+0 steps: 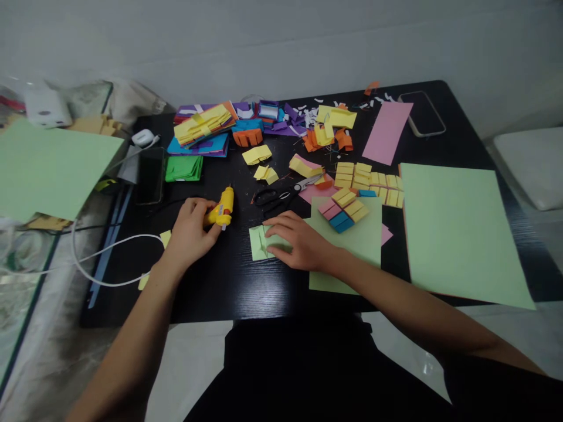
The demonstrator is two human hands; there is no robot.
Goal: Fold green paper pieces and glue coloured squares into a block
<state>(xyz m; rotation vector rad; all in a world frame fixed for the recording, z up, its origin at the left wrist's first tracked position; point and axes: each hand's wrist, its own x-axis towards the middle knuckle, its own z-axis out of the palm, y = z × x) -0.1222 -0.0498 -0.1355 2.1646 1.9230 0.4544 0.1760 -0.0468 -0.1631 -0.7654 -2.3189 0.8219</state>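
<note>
My left hand [191, 231] is closed around the handle of a yellow hot glue gun [226, 202], which rests on the black table. A small light green folded paper [258, 243] lies flat in front of me. The bent fingers and thumb of my right hand [297, 240] grip its right part, hiding some of it. Just beyond this hand are black-handled scissors [285, 195]. Under my right forearm lies a light green sheet [343, 283], bearing a block of yellow, pink and blue folded pieces [343, 210].
Stacks of folded coloured paper [204, 126] and scraps [303, 120] line the back. A large green sheet [461, 234], a pink strip [387, 132] and a phone-shaped object [421, 114] are to the right. A dark phone [151, 176] and a white cable [109, 284] are at left.
</note>
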